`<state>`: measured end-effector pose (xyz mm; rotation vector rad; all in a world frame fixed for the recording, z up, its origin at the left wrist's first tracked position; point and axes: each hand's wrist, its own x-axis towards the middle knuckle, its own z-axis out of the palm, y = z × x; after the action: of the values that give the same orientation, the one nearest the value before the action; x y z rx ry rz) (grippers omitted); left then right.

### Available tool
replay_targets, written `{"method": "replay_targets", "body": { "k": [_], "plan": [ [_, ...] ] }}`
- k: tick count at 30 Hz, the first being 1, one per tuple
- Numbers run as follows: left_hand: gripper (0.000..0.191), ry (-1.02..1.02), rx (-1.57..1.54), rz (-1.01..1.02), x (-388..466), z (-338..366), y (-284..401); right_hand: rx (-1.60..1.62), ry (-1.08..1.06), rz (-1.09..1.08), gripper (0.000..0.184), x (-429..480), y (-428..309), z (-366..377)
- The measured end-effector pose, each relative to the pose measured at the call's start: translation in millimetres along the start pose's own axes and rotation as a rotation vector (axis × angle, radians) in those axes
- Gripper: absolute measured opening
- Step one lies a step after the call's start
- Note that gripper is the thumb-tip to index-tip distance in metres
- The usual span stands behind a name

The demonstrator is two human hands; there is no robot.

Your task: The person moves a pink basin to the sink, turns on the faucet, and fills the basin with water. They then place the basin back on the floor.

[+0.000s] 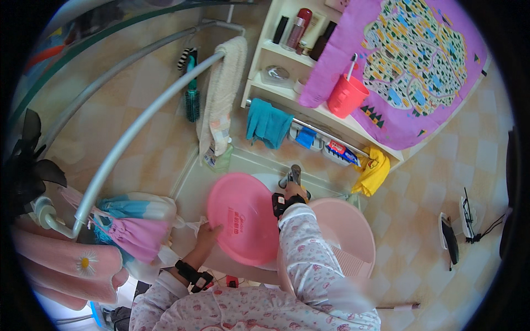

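Note:
A bright pink plastic basin (252,207) bearing red print sits over the white washbasin (265,181), tilted slightly. My left hand (208,234) grips its left rim, thumb over the edge. My right hand (295,191) is on the metal faucet (295,173) behind the basin; its fingers are partly hidden. Under my right forearm, to the right, stands a pale pink tub (348,223) with a ribbed washboard (352,260) inside. My sleeve covers part of that tub.
Above the faucet hangs a white shelf (285,53) with bottles, a red cup (348,96) and a rail carrying a teal cloth (270,123) and a yellow cloth (371,170). A curved metal rail (145,128), a cream towel (223,82) and drawstring bags (138,236) occupy the left.

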<state>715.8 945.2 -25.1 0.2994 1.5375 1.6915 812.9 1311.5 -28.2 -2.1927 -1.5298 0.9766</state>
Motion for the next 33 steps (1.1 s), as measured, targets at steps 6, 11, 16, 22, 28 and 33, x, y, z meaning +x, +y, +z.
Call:
{"method": "replay_targets", "body": {
  "k": [6,11,16,22,28,33],
  "plan": [
    [0.026,-0.045,0.038,0.074,3.1,-17.1,2.4,-0.420,-0.078,-0.634,0.019,-15.1,4.1,-7.5],
    [0.026,-0.025,0.065,0.105,-0.1,-23.1,-2.8,-0.055,-0.348,-0.336,0.018,2.1,20.6,0.5],
    [0.026,-0.043,0.027,0.049,-15.7,-24.6,-7.3,-0.097,-0.186,-0.266,0.021,-10.8,40.5,10.3],
    [0.024,-0.013,0.065,0.103,-3.2,-29.4,-9.9,-0.149,-0.164,-0.293,0.026,-15.2,32.9,16.5],
    [0.021,0.056,0.095,0.110,4.1,-24.9,-12.3,-0.211,-0.122,-0.313,0.030,-32.7,30.3,16.9],
    [0.022,0.029,0.045,0.121,4.0,-18.0,-17.0,-0.625,-0.138,-0.545,0.034,-70.7,-6.7,-17.2]
  ]
}}
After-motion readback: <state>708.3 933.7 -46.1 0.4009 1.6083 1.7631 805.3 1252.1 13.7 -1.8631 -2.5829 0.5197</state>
